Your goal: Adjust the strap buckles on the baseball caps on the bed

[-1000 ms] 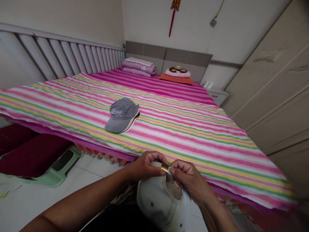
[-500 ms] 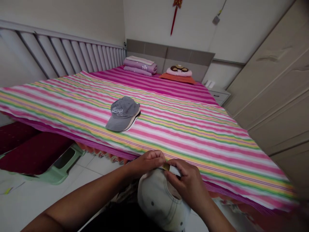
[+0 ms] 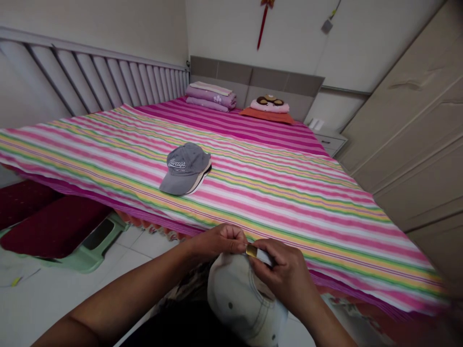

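Observation:
Both of my hands pinch the back strap of a white cap (image 3: 238,301) held low in front of me. My left hand (image 3: 217,242) grips the strap on the left of a small brass buckle (image 3: 251,250). My right hand (image 3: 285,277) holds the strap end on the buckle's right, fingers closed. The cap's crown faces down toward me. Farther off, a grey cap (image 3: 184,166) with white lettering lies on the striped bedspread (image 3: 289,193), stacked on other caps whose brims show beneath it.
The bed fills the middle of the view, with folded purple bedding (image 3: 211,96) and a pink pillow (image 3: 269,106) at the headboard. A wardrobe (image 3: 415,135) stands on the right. A dark red cushioned green stool (image 3: 61,231) sits on the tiled floor at left.
My right hand has shifted over the strap and buckle, covering more of the cap's back opening. The view has tilted slightly; the grey cap has not moved.

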`<state>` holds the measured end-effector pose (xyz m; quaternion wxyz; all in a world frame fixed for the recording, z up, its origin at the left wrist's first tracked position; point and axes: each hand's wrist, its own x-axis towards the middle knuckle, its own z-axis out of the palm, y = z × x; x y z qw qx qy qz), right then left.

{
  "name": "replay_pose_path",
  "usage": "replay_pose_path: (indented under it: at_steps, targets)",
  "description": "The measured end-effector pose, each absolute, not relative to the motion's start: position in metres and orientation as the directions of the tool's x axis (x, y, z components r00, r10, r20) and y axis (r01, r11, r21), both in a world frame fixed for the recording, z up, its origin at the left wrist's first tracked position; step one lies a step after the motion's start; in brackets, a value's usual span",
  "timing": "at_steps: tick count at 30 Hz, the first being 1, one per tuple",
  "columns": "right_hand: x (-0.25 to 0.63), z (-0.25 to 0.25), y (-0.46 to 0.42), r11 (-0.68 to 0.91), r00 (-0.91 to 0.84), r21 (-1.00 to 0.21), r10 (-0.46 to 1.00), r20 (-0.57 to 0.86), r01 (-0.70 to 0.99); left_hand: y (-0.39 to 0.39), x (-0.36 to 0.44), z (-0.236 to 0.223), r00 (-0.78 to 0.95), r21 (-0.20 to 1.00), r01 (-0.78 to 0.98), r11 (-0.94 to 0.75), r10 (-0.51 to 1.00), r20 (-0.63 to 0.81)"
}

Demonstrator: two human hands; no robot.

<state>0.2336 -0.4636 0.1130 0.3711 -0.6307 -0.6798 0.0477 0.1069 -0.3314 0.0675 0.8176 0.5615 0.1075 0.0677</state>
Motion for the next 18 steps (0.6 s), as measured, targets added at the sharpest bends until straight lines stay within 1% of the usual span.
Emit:
replay_pose_path:
  at_steps: [3, 5, 7, 8, 10, 11, 12, 13, 15, 18]
  targets:
    - [0.233, 0.115, -0.464, 0.198, 0.070, -0.547, 0.900, 0.430, 0.814, -0.332, 0.107, 0.069, 0.969, 0.926, 0.000, 0.377, 0.227, -0.093]
    - [0.233, 0.116, -0.464, 0.181, 0.076, -0.582, 0.918, 0.389, 0.793, -0.332, 0.108, 0.070, 0.972, 0.922, -0.002, 0.388, 0.217, -0.090]
    - [0.235, 0.116, -0.463, 0.139, 0.105, -0.644, 0.940, 0.324, 0.752, -0.332, 0.109, 0.071, 0.971, 0.913, -0.002, 0.408, 0.219, -0.096]
    - [0.237, 0.116, -0.462, 0.103, 0.125, -0.697, 0.955, 0.269, 0.710, -0.332, 0.109, 0.071, 0.969, 0.907, -0.002, 0.422, 0.225, -0.103]
    - [0.243, 0.114, -0.461, 0.013, 0.143, -0.841, 0.984, 0.107, 0.542, -0.331, 0.110, 0.072, 0.963, 0.890, -0.006, 0.455, 0.243, -0.117]
    - [0.247, 0.113, -0.461, -0.044, 0.125, -0.904, 0.992, 0.010, 0.425, -0.330, 0.110, 0.072, 0.960, 0.882, -0.017, 0.470, 0.255, -0.118]
    - [0.252, 0.111, -0.460, -0.103, 0.090, -0.944, 0.993, -0.078, 0.314, -0.328, 0.111, 0.072, 0.957, 0.876, -0.031, 0.481, 0.268, -0.113]
    - [0.257, 0.109, -0.460, -0.155, 0.051, -0.961, 0.988, -0.147, 0.228, -0.327, 0.110, 0.072, 0.953, 0.871, -0.047, 0.488, 0.282, -0.106]
    - [0.266, 0.102, -0.462, -0.229, 0.001, -0.966, 0.973, -0.230, 0.117, -0.324, 0.110, 0.072, 0.950, 0.867, -0.069, 0.493, 0.298, -0.094]
    - [0.273, 0.089, -0.464, -0.265, -0.036, -0.962, 0.964, -0.263, -0.068, -0.320, 0.109, 0.073, 0.948, 0.867, -0.055, 0.496, 0.300, -0.111]
